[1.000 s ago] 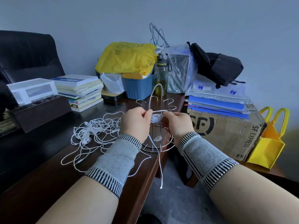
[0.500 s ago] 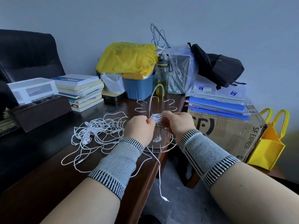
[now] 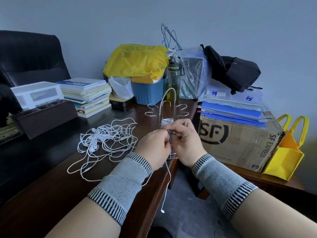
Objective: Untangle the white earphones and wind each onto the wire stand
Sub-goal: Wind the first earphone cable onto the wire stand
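I see a dark wooden desk (image 3: pixel 51 194) against a grey wall (image 3: pixel 85 18), cluttered with books (image 3: pixel 85 93). Both my left hand (image 3: pixel 152 148) and right hand (image 3: pixel 187 143) pinch one white earphone cord (image 3: pixel 169 176) at the wire stand (image 3: pixel 167 109), hiding its base. Tangled earphones (image 3: pixel 106 141) lie left.

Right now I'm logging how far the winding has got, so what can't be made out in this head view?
- Lower part of the wire stand: hidden behind the left hand and right hand.
- Number of turns in the wound coil: too small.
- How many earphones are in the tangled pile: cords overlap.
- Whether the dangling cord joins the coil: hands cover it.
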Action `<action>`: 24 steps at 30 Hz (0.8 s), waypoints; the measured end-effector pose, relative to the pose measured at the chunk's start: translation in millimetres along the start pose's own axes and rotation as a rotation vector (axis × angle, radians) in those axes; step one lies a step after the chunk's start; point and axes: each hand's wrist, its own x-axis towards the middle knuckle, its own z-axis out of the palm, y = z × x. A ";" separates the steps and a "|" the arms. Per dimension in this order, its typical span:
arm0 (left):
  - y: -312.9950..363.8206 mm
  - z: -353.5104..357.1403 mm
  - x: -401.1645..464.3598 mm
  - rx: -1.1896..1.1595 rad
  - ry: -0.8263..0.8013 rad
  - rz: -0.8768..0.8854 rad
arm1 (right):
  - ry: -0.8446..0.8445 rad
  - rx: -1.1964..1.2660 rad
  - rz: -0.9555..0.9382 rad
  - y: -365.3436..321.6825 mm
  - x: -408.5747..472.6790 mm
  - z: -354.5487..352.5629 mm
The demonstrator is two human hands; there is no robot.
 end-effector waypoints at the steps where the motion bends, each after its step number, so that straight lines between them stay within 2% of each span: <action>1: 1.7 -1.0 -2.0 0.030 -0.011 0.014 | -0.011 -0.019 -0.024 2.0 -0.4 1.5; 5: 1.9 -11.4 -4.5 0.019 0.012 0.012 | 0.013 -0.059 -0.016 5.9 3.6 1.6; 9: -3.6 -27.0 0.4 -0.275 0.081 -0.086 | 0.057 0.016 0.055 2.4 4.1 -0.4; 11: -5.2 -31.6 3.5 -0.342 0.136 -0.091 | 0.078 0.116 0.139 -1.4 3.6 -1.3; 15: -11.1 -32.5 9.0 -0.377 0.102 -0.069 | 0.122 0.479 0.331 -13.8 3.2 -2.8; 19: -17.4 -32.9 14.4 -0.317 0.009 -0.052 | 0.218 0.513 0.465 -7.2 7.4 -1.4; 24: -14.8 -28.5 25.3 -0.370 0.148 -0.117 | 0.248 0.582 0.604 -6.6 15.0 0.5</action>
